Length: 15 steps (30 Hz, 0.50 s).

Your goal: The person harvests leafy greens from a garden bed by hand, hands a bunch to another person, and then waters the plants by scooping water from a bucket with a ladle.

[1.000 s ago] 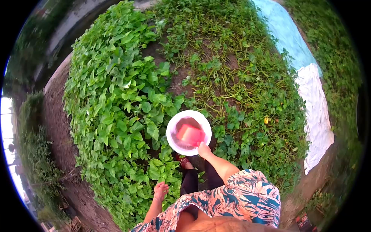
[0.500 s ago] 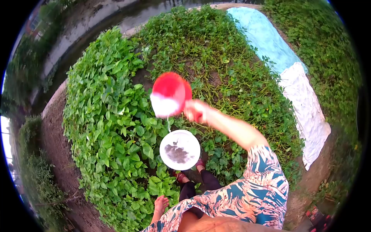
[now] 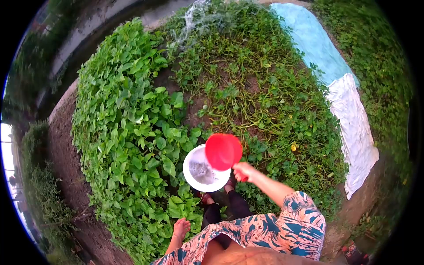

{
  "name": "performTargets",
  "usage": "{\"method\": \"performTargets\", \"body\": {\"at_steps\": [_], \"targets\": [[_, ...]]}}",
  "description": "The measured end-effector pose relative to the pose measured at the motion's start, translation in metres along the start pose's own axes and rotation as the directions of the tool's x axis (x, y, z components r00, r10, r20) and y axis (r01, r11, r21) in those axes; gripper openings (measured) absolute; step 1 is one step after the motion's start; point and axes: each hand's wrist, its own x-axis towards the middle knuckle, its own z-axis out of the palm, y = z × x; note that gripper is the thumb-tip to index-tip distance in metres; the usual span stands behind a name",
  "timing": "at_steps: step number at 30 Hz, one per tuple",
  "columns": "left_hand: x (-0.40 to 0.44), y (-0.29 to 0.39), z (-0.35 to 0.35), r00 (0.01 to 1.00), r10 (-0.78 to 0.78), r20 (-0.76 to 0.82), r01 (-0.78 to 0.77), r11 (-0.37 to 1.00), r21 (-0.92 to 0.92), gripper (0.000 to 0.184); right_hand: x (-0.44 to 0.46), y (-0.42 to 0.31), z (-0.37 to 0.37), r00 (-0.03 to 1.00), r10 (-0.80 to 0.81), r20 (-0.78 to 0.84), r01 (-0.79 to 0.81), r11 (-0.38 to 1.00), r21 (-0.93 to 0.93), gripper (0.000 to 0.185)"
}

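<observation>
My right hand [image 3: 244,171] is closed round the handle of a red plastic water dipper [image 3: 223,151]. The dipper hangs over the upper right rim of a white bucket [image 3: 188,180], covering part of it. Inside the bucket is murky, bubbly water [image 3: 202,172]. A splash of water [image 3: 194,17] is in the air above the plants at the far end. My left hand [image 3: 181,227] hangs low beside leafy plants, holding nothing, its fingers loosely apart.
Dense broad-leaved plants [image 3: 123,145] grow on the left, and sparser vines [image 3: 265,101] spread ahead and right. A blue sheet [image 3: 309,39] and a white sheet [image 3: 353,123] lie along the right edge. My feet [image 3: 206,198] stand just behind the bucket.
The dipper, raised and dripping before, has come down and back to the bucket in my right hand. A splash now shows at the far end. My left hand has barely moved.
</observation>
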Motion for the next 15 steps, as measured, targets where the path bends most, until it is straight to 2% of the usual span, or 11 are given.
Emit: {"method": "performTargets", "body": {"at_steps": [2, 3, 4, 5, 6, 8, 11, 14, 15], "targets": [[0.004, 0.0, 0.0, 1.0, 0.002, 0.019, -0.002, 1.0, 0.019, 0.026, 0.034, 0.062, 0.008, 0.991, -0.129, 0.039, 0.135, 0.947, -0.291, 0.023], [0.006, 0.003, -0.001, 0.999, 0.011, 0.032, -0.012, 1.0, 0.017, 0.026, 0.049, 0.082, 0.015, 0.981, -0.193, 0.006, 0.166, 0.831, -0.531, 0.029], [0.007, 0.007, -0.003, 0.999, 0.022, 0.043, -0.023, 1.0, 0.017, 0.026, 0.062, 0.099, 0.022, 0.965, -0.262, -0.01, 0.171, 0.658, -0.733, 0.036], [0.005, 0.009, -0.005, 0.998, 0.023, 0.053, -0.024, 1.0, 0.013, 0.026, 0.064, 0.108, 0.034, 0.887, -0.462, 0.012, 0.217, 0.393, -0.894, 0.051], [0.002, 0.011, -0.009, 0.998, 0.032, 0.048, -0.032, 0.999, 0.013, 0.026, 0.065, 0.113, 0.041, 0.907, -0.419, -0.03, 0.126, 0.341, -0.932, 0.058], [-0.002, 0.01, -0.015, 0.998, 0.043, 0.043, -0.043, 0.999, 0.004, 0.027, 0.08, 0.121, 0.048, 0.893, -0.449, -0.046, 0.091, 0.277, -0.957, 0.054], [0.0, 0.0, -0.033, 1.0, 0.0, 0.008, 0.0, 1.0, 0.017, 0.026, 0.108, 0.142, 0.049, 0.862, -0.507, 0.026, 0.118, 0.15, -0.982, 0.053], [0.004, -0.016, -0.052, 0.999, -0.045, -0.018, 0.045, 0.999, 0.015, 0.027, 0.129, 0.161, 0.064, 0.79, -0.6, -0.125, 0.059, 0.277, -0.959, 0.047], [0.002, -0.02, -0.055, 0.998, -0.054, -0.025, 0.054, 0.998, 0.02, 0.027, 0.153, 0.176, 0.06, 0.795, -0.592, -0.131, 0.101, 0.341, -0.935, 0.039]]}}
